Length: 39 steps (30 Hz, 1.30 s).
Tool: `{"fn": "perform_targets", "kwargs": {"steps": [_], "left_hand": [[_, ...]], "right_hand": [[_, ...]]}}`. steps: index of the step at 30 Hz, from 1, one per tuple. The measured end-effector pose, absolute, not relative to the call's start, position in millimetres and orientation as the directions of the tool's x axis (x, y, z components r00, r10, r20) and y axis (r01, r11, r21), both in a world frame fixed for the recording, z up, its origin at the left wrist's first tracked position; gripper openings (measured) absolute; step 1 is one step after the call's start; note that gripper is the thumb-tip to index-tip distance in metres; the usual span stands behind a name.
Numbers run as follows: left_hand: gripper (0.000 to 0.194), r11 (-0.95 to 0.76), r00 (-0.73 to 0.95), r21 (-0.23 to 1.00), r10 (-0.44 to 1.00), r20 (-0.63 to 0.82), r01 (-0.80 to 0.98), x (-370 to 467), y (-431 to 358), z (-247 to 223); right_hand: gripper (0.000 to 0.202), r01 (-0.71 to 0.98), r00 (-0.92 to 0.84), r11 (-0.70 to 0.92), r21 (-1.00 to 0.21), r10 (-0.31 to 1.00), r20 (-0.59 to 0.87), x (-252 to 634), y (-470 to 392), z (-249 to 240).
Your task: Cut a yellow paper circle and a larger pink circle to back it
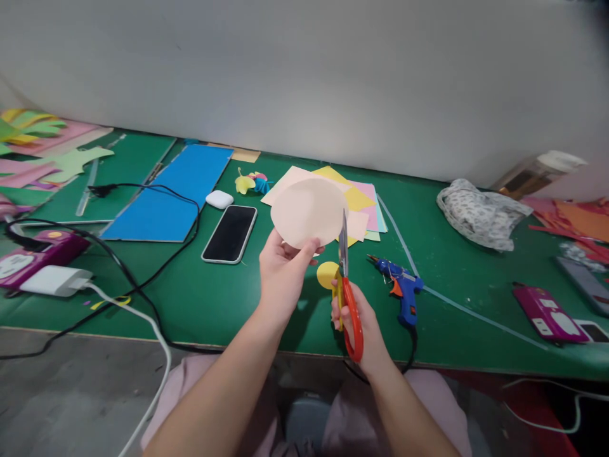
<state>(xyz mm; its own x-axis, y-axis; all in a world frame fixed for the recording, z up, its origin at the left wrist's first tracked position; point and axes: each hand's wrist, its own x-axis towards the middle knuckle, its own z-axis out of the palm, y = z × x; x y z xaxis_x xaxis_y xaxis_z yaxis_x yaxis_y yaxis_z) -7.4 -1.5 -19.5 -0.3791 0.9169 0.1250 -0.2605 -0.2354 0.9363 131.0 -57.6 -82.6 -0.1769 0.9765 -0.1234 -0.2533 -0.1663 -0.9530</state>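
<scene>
This looks like a craft workspace, though whether it lies in a home or a larger workshop cannot be told: a long green-topped table (451,273) stands against a plain greyish-white wall (304,82), over a bare grey floor (61,393). Paper craft shows in the fanned pile of pink, yellow and blue paper sheets (360,198), the heap of cut pastel paper scraps (61,165), the steel scissors with red and yellow handles (353,317) and the blue plastic glue gun (406,297). A purple plastic power strip (54,251) supplies sockets on the tabletop.

Right of right hand (368,322), glue gun (406,296) in the way, free tabletop (454,270) beyond
</scene>
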Motion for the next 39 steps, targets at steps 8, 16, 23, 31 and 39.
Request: {"fn": "perform_targets", "kwargs": {"steps": [8, 16, 23, 31, 39], "left_hand": [[0.039, -0.230, -0.390, 0.944, 0.913, 0.124, -0.237, -10, -1, -20], [0.034, -0.277, -0.404, 0.938, 0.898, 0.176, -0.207, -15, 2, -21], [0.038, -0.272, -0.418, 0.940, 0.893, 0.167, -0.205, -18, 2, -19], [0.038, -0.276, -0.452, 0.942, 0.877, 0.164, -0.194, -21, 4, -18], [0.034, -0.256, -0.417, 0.949, 0.894, 0.161, -0.184, -19, 1, -18]], "right_hand": [[0.056, -0.254, -0.190, -0.190, -0.948, 0.971, -0.144, 132, -58, -83], [0.063, -0.232, -0.174, -0.219, -0.948, 0.968, -0.181, 130, -59, -76], [0.065, -0.229, -0.164, -0.235, -0.945, 0.966, -0.201, 129, -58, -76], [0.064, -0.207, -0.152, -0.254, -0.945, 0.962, -0.225, 128, -58, -71], [0.063, -0.224, -0.123, -0.248, -0.943, 0.967, -0.225, 126, -55, -70]]}}
